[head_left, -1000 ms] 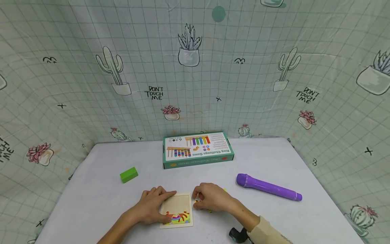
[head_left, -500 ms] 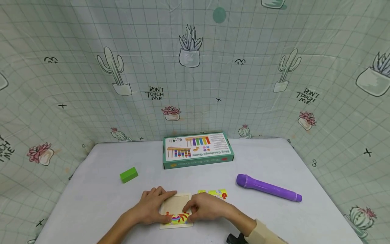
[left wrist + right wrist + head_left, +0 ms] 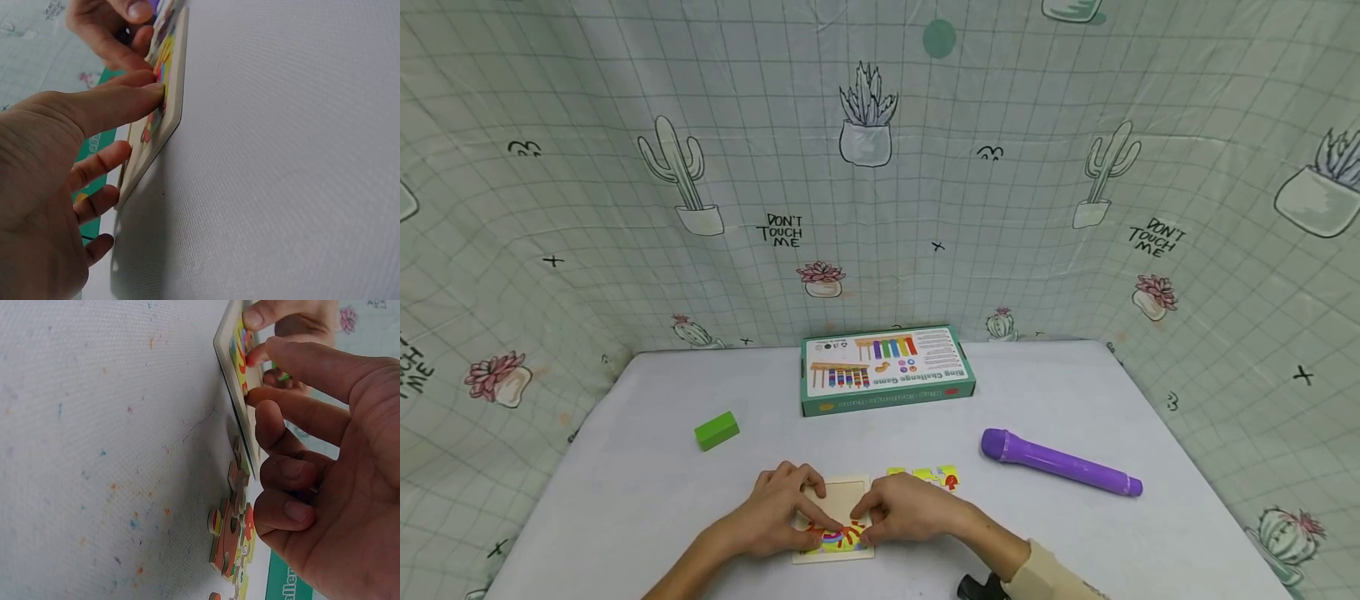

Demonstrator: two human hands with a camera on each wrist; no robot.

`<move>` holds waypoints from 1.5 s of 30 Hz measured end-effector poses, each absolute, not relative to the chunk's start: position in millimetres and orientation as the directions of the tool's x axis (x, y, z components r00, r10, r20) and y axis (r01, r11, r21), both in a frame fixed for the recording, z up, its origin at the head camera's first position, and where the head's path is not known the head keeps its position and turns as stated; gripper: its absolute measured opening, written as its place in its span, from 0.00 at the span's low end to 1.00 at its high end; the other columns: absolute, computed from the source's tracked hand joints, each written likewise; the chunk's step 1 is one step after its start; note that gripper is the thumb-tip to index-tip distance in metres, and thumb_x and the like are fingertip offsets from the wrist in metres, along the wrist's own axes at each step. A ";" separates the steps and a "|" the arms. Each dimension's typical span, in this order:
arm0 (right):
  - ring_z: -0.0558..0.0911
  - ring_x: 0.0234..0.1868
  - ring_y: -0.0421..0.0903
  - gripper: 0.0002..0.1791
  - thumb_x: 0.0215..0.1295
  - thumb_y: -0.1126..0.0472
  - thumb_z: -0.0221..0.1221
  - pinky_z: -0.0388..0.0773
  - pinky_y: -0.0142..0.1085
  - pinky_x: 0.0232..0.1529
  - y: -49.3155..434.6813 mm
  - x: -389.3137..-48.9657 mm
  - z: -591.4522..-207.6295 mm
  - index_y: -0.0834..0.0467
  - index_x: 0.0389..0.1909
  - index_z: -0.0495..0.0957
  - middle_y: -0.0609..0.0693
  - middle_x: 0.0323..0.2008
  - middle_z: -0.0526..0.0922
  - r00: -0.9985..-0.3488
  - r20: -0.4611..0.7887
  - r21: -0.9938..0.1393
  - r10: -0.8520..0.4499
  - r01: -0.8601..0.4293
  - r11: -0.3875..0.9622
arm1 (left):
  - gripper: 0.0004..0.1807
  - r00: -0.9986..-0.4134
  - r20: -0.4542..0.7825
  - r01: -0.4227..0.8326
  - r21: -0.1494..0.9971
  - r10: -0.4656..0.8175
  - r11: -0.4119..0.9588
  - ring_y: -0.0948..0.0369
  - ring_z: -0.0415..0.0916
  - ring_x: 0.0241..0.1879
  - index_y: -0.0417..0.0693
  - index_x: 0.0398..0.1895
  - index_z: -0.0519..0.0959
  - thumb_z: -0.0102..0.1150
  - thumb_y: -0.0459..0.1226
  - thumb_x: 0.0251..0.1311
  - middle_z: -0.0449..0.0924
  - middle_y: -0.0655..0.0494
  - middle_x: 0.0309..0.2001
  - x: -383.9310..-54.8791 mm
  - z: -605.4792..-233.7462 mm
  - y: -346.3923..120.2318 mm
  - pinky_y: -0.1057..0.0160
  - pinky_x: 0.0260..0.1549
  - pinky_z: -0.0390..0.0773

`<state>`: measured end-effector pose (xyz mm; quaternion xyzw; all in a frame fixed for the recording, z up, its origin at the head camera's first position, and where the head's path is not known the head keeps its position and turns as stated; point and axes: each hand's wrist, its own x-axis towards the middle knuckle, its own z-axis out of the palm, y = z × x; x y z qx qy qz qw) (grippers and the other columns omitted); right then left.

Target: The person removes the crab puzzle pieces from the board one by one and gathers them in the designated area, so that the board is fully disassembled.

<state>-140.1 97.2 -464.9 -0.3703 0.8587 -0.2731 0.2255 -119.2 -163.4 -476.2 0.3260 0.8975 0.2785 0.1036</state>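
Note:
A shallow wooden puzzle tray (image 3: 848, 494) lies on the table, with colourful jigsaw pieces (image 3: 833, 543) along its near side and bare wood beyond them. My left hand (image 3: 771, 512) is at the tray's left edge. Its thumb and stretched index finger press on the pieces; the other fingers are by the tray's rim in the left wrist view. From the right, my right hand (image 3: 913, 507) pinches the puzzle piece at the row's right end between thumb and index finger. That piece is mostly covered. Loose puzzle pieces (image 3: 232, 534) lie right of the tray, partly behind my right hand.
A green block (image 3: 717, 431) sits at the left. The Ring Challenge Game box (image 3: 887, 371) is at the back, and a purple microphone-shaped toy (image 3: 1063, 464) lies at the right. Something black (image 3: 981, 587) is beside my right sleeve. Patterned cloth surrounds the table.
My right hand has moved left from the loose pieces onto the tray. My left index finger has come down from the tray's far edge onto the pieces.

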 end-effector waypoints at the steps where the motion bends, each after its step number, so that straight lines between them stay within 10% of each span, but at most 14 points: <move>1: 0.71 0.27 0.28 0.14 0.61 0.53 0.69 0.68 0.25 0.32 96.9 -140.1 -465.2 0.51 0.46 0.87 0.35 0.25 0.74 -0.625 -0.186 -0.640 -0.758 -0.508 0.576 | 0.15 -0.765 -0.008 0.526 0.569 0.644 0.632 0.63 0.58 0.48 0.82 0.41 0.87 0.73 0.46 0.52 0.69 0.68 0.48 -119.2 -475.8 -163.4 0.46 0.45 0.58; 45: 0.70 0.19 0.34 0.06 0.55 0.63 0.71 0.64 0.28 0.23 77.9 -138.0 -467.7 0.50 0.25 0.83 0.39 0.17 0.75 -0.776 -0.220 -0.731 -0.591 -0.271 0.627 | 0.09 -0.758 -0.038 0.534 0.537 0.651 0.653 0.63 0.57 0.46 0.78 0.36 0.89 0.73 0.48 0.53 0.69 0.69 0.48 -121.0 -473.0 -162.5 0.49 0.45 0.59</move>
